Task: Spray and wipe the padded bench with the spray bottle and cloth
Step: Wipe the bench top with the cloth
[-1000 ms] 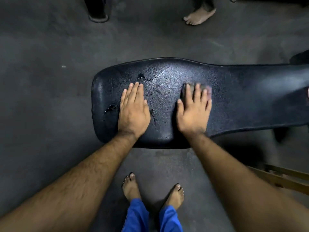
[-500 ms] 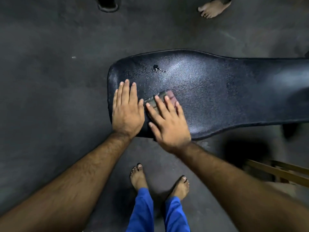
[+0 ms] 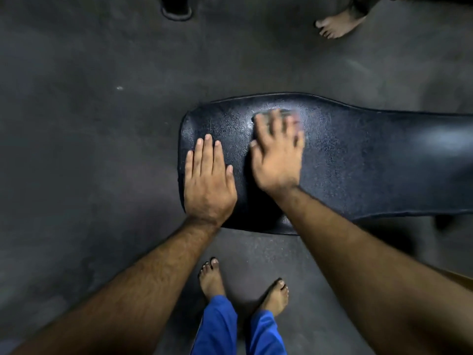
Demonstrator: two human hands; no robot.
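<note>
Left hand (image 3: 208,183) flat, fingers straight, palm pressing padded bench (image 3: 358,165) near its end. Right hand (image 3: 277,155) alongside, blurred, fingers spread flat over cloth (image 3: 294,116), pressing it onto bench.
</note>
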